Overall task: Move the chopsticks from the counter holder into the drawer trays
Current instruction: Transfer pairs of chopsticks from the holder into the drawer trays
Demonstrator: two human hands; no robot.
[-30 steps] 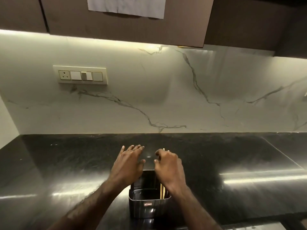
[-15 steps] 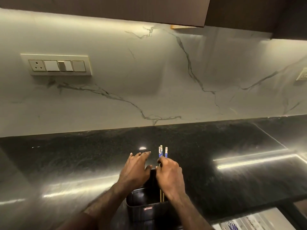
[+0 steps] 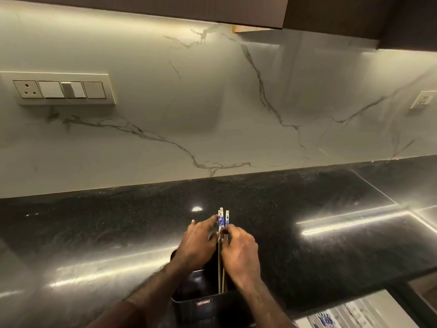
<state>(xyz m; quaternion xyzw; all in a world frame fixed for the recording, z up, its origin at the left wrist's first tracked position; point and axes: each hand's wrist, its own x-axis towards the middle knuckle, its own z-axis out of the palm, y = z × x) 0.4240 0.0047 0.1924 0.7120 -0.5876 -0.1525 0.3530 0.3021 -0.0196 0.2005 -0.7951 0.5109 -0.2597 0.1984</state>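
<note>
- Currently your right hand is clenched round a small bundle of chopsticks, fingers curled and pinching the shafts just below their blue-and-white patterned tops.
- Chopsticks: three tops visible, standing close to upright, lower ends down inside the holder; the shafts show between your two hands.
- Your left hand lies over the left part of the holder's mouth, fingers extended toward the far side; its fingertips reach just beside the patterned tops. Whether they touch the chopsticks, you cannot tell from this view.
- Holder: dark, box-shaped, with a small label on its near wall; it sits on the black polished bench at the near edge, centre of view.
- Drawer trays: visible at the near right corner, below the bench edge; pale dividers, with blue-patterned items lying in them, too blurred to identify.
- Far side: white marble-veined backsplash rising from the bench.
- Switch plate with a socket on the far left of the backsplash; a second socket on the far right.
- Dark upper cabinets overhang the backsplash, light glowing beneath them.
</note>
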